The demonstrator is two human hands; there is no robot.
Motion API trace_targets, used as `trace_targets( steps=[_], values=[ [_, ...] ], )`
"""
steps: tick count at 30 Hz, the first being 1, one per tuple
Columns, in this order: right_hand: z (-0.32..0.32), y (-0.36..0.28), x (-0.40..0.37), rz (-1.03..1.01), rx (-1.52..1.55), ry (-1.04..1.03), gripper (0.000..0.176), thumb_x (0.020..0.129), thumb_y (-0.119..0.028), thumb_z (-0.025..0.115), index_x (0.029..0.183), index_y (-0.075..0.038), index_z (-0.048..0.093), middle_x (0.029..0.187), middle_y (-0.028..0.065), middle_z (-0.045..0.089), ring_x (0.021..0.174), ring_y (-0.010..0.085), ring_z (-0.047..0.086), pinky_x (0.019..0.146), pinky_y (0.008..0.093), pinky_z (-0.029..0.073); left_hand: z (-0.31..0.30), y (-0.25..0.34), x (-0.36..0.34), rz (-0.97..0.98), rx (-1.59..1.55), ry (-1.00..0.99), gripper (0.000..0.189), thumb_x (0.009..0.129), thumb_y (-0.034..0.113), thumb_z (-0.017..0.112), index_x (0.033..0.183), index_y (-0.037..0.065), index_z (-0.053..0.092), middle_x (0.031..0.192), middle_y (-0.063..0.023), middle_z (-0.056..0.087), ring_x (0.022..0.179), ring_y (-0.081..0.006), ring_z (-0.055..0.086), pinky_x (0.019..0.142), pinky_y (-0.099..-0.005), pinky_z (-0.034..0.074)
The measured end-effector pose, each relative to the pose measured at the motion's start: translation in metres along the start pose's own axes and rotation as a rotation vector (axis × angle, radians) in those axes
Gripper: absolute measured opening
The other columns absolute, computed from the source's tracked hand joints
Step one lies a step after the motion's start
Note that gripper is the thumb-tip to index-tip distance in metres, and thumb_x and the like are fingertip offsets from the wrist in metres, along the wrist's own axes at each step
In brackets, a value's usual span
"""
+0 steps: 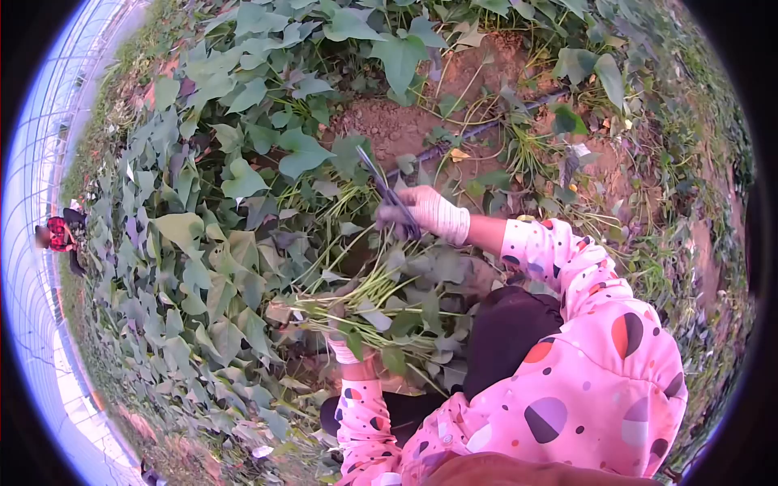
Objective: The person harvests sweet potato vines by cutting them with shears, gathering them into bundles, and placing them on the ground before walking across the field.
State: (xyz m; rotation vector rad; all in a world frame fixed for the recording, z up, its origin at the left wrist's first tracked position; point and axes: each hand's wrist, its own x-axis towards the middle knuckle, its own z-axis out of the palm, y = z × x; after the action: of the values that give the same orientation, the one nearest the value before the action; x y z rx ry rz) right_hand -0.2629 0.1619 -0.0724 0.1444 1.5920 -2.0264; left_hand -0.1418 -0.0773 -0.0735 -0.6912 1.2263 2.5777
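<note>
My right hand, in a white glove, is closed around the dark handles of a pair of scissors. The blades point up and away from me, among the leaves. Below it my left hand, gloved too, grips a bundle of cut leafy vine stems. The stems lie across that hand and hide most of its fingers. Their leaves fan out to the right, beside my dark-trousered knee.
Dense leafy vines cover the ground ahead and to the left. A dark hose runs over bare reddish soil. Far left, another person in red and black is near the clear plastic greenhouse wall.
</note>
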Motion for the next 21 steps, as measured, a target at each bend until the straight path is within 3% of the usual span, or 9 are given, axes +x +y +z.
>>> trace_targets(
  steps=[2, 3, 5, 7, 11, 13, 18, 20, 21],
  values=[
    [-0.038, 0.024, 0.068, -0.075, 0.043, 0.203, 0.045, 0.088, -0.049, 0.054, 0.082, -0.005, 0.062, 0.069, 0.0023, 0.062, 0.051, 0.0096, 0.056, 0.047, 0.0233, 0.044, -0.016, 0.008, 0.001, -0.100, -0.115, 0.039, 0.036, 0.086, 0.027, 0.057, 0.109, 0.000, 0.055, 0.105, -0.0159, 0.062, 0.089, -0.0267, 0.061, 0.083, -0.0352, 0.050],
    [-0.048, 0.005, 0.078, 0.188, 0.070, 0.236, 0.053, 0.085, -0.060, 0.052, 0.081, -0.008, 0.060, 0.067, 0.0032, 0.062, 0.050, 0.0121, 0.057, 0.042, 0.0255, 0.042, -0.019, 0.006, 0.006, -0.102, -0.113, 0.038, 0.036, 0.086, 0.027, 0.057, 0.109, 0.000, 0.055, 0.105, -0.0159, 0.062, 0.089, -0.0267, 0.061, 0.083, -0.0352, 0.050],
    [-0.078, 0.014, 0.133, 0.258, 0.128, 0.212, 0.061, 0.080, -0.070, 0.051, 0.080, -0.009, 0.059, 0.064, 0.0037, 0.060, 0.047, 0.0147, 0.055, 0.038, 0.0273, 0.037, -0.023, 0.001, 0.013, 0.110, 0.225, -0.144, 0.032, 0.086, 0.026, 0.058, 0.105, 0.001, 0.055, 0.101, -0.0144, 0.062, 0.087, -0.0253, 0.060, 0.085, -0.0370, 0.047],
    [-0.098, 0.043, 0.199, 0.199, 0.297, 0.234, 0.065, 0.076, -0.074, 0.051, 0.079, -0.009, 0.060, 0.060, 0.0039, 0.059, 0.046, 0.0166, 0.053, 0.038, 0.0286, 0.036, -0.029, -0.019, 0.025, 0.184, 0.257, -0.114, 0.026, 0.083, 0.025, 0.062, 0.094, 0.002, 0.060, 0.088, -0.0096, 0.062, 0.082, -0.0207, 0.058, 0.079, -0.0334, 0.046],
    [-0.104, 0.021, 0.228, 0.267, 0.100, 0.213, 0.067, 0.074, -0.076, 0.051, 0.076, -0.010, 0.060, 0.058, 0.0035, 0.057, 0.045, 0.0173, 0.050, 0.040, 0.0306, 0.035, -0.010, -0.013, 0.031, 0.251, 0.511, -0.091, 0.027, 0.081, 0.028, 0.064, 0.085, 0.001, 0.066, 0.081, -0.0047, 0.063, 0.075, -0.0156, 0.057, 0.069, -0.0307, 0.044],
    [-0.094, 0.016, 0.240, 0.214, 0.101, 0.426, 0.068, 0.072, -0.076, 0.051, 0.075, -0.009, 0.061, 0.058, 0.0035, 0.056, 0.045, 0.0153, 0.049, 0.041, 0.0313, 0.034, -0.008, -0.007, 0.035, 0.249, 0.650, -0.091, 0.029, 0.081, 0.029, 0.064, 0.086, 0.001, 0.066, 0.081, -0.0053, 0.064, 0.074, -0.0156, 0.057, 0.069, -0.0303, 0.044],
    [-0.131, 0.065, 0.287, 0.162, 0.040, 0.449, 0.043, 0.086, -0.051, 0.053, 0.081, -0.009, 0.062, 0.063, 0.0078, 0.061, 0.053, 0.0247, 0.057, 0.050, 0.0367, 0.043, -0.031, -0.015, 0.042, 0.187, 0.601, -0.052, 0.030, 0.081, 0.029, 0.064, 0.087, 0.000, 0.067, 0.082, -0.0061, 0.065, 0.076, -0.0163, 0.058, 0.071, -0.0308, 0.044],
    [-0.123, 0.051, 0.265, -0.196, -1.285, 0.438, 0.040, 0.091, -0.035, 0.037, 0.101, -0.005, 0.063, 0.094, 0.0237, 0.064, 0.095, 0.0381, 0.060, 0.083, 0.0437, 0.047, -0.032, -0.015, 0.043, 0.184, 0.614, -0.077, 0.024, 0.083, 0.025, 0.063, 0.091, 0.002, 0.067, 0.086, -0.0070, 0.065, 0.079, -0.0190, 0.059, 0.073, -0.0331, 0.045],
    [-0.126, 0.055, 0.267, -0.195, -1.290, 0.441, 0.040, 0.091, -0.035, 0.037, 0.101, -0.005, 0.063, 0.094, 0.0237, 0.064, 0.095, 0.0381, 0.060, 0.083, 0.0437, 0.047, -0.034, -0.016, 0.043, 0.184, 0.610, -0.081, 0.024, 0.083, 0.025, 0.063, 0.091, 0.002, 0.067, 0.086, -0.0070, 0.065, 0.079, -0.0190, 0.059, 0.073, -0.0331, 0.045]
  ],
)
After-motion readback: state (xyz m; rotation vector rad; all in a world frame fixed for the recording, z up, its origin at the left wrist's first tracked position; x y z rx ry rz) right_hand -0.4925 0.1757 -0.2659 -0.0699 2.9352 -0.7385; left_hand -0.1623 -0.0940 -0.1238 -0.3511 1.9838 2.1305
